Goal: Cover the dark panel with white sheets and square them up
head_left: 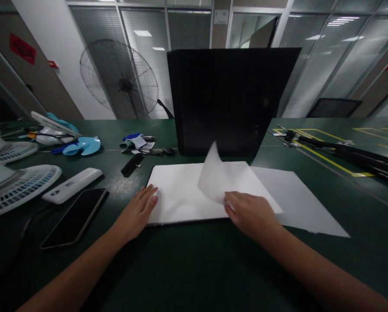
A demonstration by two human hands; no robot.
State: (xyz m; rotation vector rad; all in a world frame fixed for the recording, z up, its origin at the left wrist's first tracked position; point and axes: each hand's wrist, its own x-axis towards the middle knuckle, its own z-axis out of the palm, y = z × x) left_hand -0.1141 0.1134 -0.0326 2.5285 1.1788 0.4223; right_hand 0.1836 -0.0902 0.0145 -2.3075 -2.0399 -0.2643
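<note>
The right hand (250, 212) pinches one thin sheet (218, 177), lifted and curled above the white stack (181, 195) on the green table (194, 260), while the left hand (138, 210) lies flat and open on the stack's left edge, one loose sheet (304, 203) already lying just right of it.

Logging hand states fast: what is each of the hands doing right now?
Left hand: open, flat on the paper stack's left edge.
Right hand: closed, pinching one lifted sheet.
</note>
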